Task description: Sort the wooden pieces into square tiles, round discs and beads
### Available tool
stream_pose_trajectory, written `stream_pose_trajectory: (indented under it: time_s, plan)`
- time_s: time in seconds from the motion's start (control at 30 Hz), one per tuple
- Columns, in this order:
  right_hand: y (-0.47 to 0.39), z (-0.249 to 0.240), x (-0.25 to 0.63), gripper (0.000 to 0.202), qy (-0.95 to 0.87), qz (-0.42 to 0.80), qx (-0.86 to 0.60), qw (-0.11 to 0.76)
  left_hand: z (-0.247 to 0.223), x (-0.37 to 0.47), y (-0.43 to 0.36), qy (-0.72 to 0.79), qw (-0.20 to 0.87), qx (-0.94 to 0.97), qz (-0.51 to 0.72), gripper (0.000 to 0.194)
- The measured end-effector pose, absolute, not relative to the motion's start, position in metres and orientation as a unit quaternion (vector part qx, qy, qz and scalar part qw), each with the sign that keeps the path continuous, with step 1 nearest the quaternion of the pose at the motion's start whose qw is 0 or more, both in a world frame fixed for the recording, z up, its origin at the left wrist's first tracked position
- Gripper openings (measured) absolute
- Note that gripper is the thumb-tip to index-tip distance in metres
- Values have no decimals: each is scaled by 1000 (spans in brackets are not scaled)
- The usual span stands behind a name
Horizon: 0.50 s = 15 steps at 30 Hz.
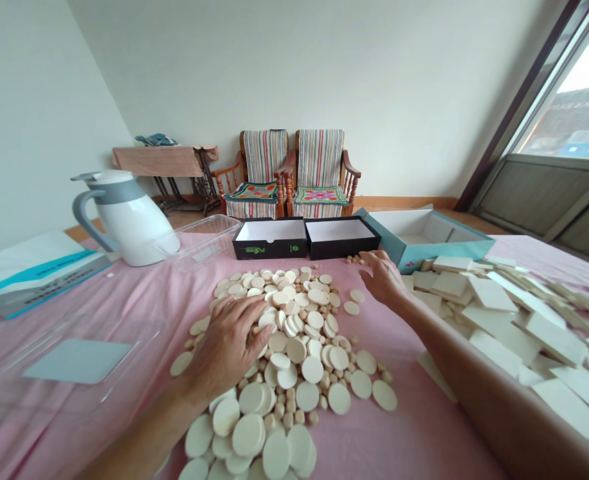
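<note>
We are in a home: beyond the far edge of the pink cloth [369, 447] we see two wooden armchairs [320, 160] with patterned seat covers [320, 195] and a draped table [157, 160].

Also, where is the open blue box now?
In the head view, the open blue box stands right of centre, beside a black box, behind pale tiles.

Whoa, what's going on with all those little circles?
A person has both hands out over a pink cloth. The left hand is on a pile of pale round discs mixed with small wooden pieces. The right hand is beyond the pile, by a few more small wooden pieces near two open black boxes. Flat boards lie heaped on the right, beside a blue box.
</note>
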State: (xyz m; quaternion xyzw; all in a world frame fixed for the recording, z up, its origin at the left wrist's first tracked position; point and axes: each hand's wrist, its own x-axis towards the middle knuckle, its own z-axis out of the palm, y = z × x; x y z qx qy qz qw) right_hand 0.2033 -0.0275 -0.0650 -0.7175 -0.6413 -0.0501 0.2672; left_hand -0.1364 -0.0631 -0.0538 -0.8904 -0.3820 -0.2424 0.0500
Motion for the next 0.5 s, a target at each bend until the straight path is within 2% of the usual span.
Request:
stream_pose_trajectory:
  time_s: [0.2,0.5]
  plan:
    - [-33,-68,179,19,-744,57,-632,210,-54,-136,-63,-381,51,-890,-245,30]
    - [-34,-84,164,18,-754,35,-619,216,-54,-136,-63,-379,59,-892,-241,29]
